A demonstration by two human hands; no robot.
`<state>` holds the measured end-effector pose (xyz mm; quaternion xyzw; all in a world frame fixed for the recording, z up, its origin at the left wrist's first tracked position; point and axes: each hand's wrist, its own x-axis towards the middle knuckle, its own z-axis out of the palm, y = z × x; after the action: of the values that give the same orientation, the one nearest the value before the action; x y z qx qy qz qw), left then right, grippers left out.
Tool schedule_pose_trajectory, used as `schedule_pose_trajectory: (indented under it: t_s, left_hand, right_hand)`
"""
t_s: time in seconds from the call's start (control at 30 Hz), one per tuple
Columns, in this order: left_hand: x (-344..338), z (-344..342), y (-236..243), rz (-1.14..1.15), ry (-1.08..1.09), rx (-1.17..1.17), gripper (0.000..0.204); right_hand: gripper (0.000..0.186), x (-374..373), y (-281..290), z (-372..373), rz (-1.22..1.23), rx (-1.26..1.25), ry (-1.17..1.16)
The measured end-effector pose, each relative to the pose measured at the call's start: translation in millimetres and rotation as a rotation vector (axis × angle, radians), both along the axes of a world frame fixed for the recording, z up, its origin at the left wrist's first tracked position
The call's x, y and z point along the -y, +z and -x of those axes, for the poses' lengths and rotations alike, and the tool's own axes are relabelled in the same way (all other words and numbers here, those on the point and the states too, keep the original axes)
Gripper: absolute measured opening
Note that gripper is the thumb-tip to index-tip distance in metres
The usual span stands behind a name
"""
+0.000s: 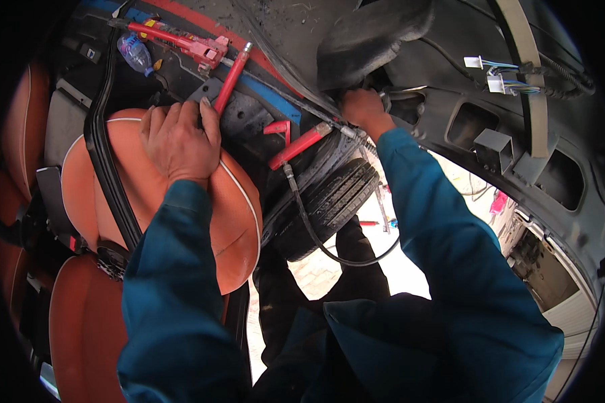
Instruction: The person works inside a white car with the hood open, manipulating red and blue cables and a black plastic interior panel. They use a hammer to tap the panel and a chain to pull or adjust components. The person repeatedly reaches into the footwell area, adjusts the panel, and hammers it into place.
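Observation:
My left hand (181,141) rests flat on the top of an orange seat back (238,221) with light piping, its fingers stretched out and holding nothing. Farther right, my right hand (364,109) is curled closed at a dark gap in the car body, under a loose dark grey trim flap (373,47). What its fingers grip is hidden. Between my hands lies a red hydraulic cylinder (302,146), from which a black hose (306,218) loops down and back up near my right sleeve. A red bar (232,79) with a metal end stands just beyond my left fingers.
A red hand pump (181,43) and a clear plastic bottle (135,54) lie at the far left. Below the cylinder is a tire (339,201). White wire connectors (495,83) hang by a beige strip (530,80). A black strip (101,148) crosses the seat.

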<state>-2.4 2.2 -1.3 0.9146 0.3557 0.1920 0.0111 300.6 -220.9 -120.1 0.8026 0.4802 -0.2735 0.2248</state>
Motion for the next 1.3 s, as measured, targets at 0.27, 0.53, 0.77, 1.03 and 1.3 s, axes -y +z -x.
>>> schedule_pose_trajectory:
  t_s: [0.27,0.53,0.77,1.03,1.3]
  left_hand:
    - [0.2,-1.3,0.9,-0.012,0.002,-0.029,0.026]
    - [1.9,-3.9,1.5,-0.018,0.016,-0.063,0.026]
    - [3.2,-4.3,0.3,-0.035,0.025,-0.111,0.03]
    - [3.6,-7.0,3.0,-0.01,0.041,-0.156,0.032]
    - [3.9,-4.9,-0.8,-0.01,0.032,-0.152,0.032]
  right_hand:
    - [0.048,-6.1,-4.7,11.4,0.09,0.026,-0.023]
    - [0.048,-8.2,-14.5,8.1,0.085,-0.008,0.013]
    - [0.051,-10.0,-16.3,10.8,0.025,-0.102,-0.003]
    - [0.052,-9.8,-26.4,10.2,-0.12,-0.076,-0.049]
    - [0.053,-12.6,-27.2,9.8,-0.105,-0.098,-0.044]
